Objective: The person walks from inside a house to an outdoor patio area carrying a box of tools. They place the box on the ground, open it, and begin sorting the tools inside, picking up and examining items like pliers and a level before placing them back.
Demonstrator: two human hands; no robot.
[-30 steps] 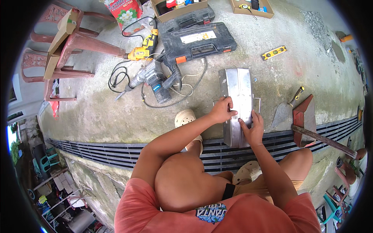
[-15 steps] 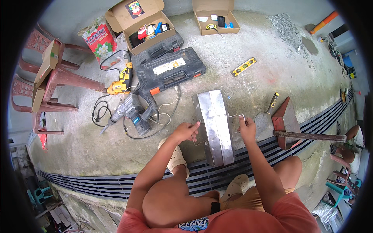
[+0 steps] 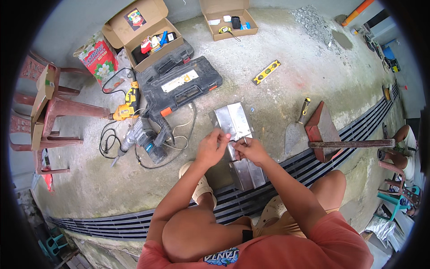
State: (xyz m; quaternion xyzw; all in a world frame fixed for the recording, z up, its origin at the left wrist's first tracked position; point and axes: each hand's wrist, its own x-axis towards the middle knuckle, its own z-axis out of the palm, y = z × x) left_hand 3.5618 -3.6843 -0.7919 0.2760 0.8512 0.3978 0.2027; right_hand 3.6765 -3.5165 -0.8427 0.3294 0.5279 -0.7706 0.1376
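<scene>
A silver metal toolbox (image 3: 233, 115) with a lengthwise ridge along its lid stands on the concrete in front of me, its near end over the drain grating. Both hands meet above the middle of the lid. My right hand (image 3: 253, 151) is closed in a pinch on a thin wire handle (image 3: 245, 140) of the box. Opposite it, my left hand (image 3: 210, 149) has its thumb and fingers curled together at the lid's left side, close to the right fingertips. What the left fingers grip is mostly hidden by the hand.
A rotary hammer (image 3: 150, 140), yellow drill (image 3: 127, 104) and black tool case (image 3: 197, 80) lie left. Beyond are open cardboard boxes (image 3: 230, 33) and a spirit level (image 3: 266, 72). A trowel (image 3: 295, 134) and long-handled hammer (image 3: 351, 144) lie right, by a red-sided dustpan-like piece (image 3: 319, 123).
My right hand has moved left from beside the toolbox to over its lid, bringing the wire handle up. My left hand has come up and in toward it. The whole view has shifted slightly.
</scene>
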